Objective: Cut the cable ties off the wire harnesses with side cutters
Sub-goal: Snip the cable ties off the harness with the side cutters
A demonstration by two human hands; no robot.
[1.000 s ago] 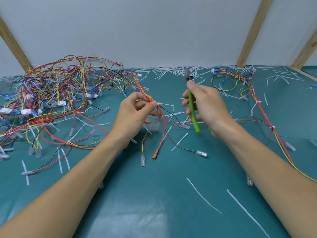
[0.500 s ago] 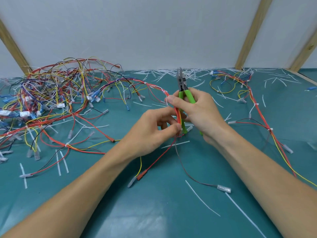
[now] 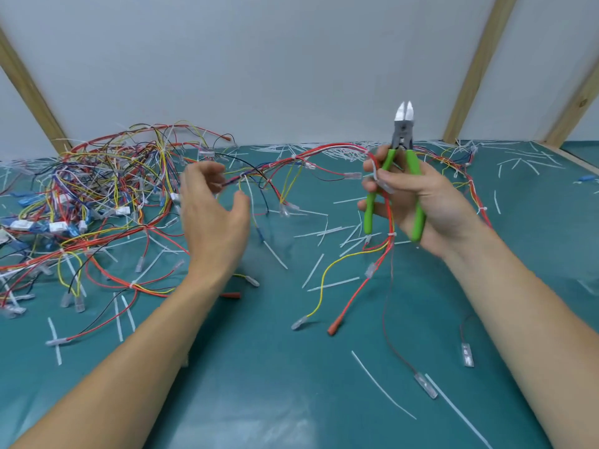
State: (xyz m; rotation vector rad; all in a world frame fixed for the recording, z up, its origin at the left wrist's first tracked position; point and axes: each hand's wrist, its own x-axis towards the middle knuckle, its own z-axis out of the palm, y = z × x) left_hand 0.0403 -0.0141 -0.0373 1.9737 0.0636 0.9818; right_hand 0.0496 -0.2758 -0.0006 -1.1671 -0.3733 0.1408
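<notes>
Nearest on the green mat, the loose ends of the wire harness hang from the right hand, which grips both this bundle and the green-handled side cutters; a white cable tie shows just below the fist. The cutters stand upright, long axis vertical, tips slightly parted and pointing up and away. The left hand, blurred, hovers empty with fingers loosely spread; it would best pinch the harness taut beside the tie so that the blades nip only plastic, not wire.
</notes>
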